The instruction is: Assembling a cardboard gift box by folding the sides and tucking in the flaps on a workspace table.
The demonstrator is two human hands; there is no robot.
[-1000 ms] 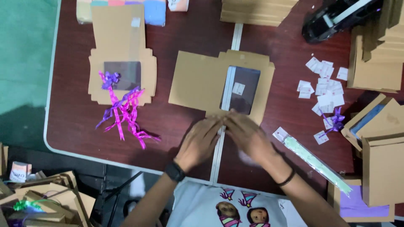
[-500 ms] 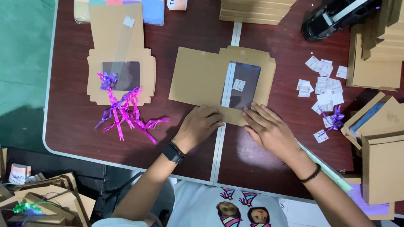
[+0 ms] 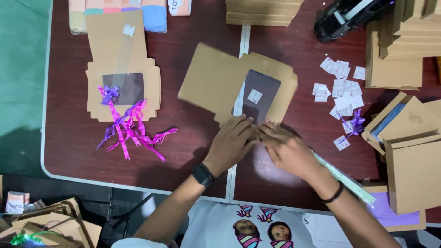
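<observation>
My left hand [image 3: 231, 141] flat, fingers spread on the near edge of the carton [image 3: 239, 87], my right hand [image 3: 287, 149] flat beside it, pressing the same edge, neither gripping, carton tilted mid-surface [image 3: 193, 151], ribbons [image 3: 133, 131] left, stickers [image 3: 342, 85] right, tape dispenser [image 3: 349, 16] beyond
</observation>
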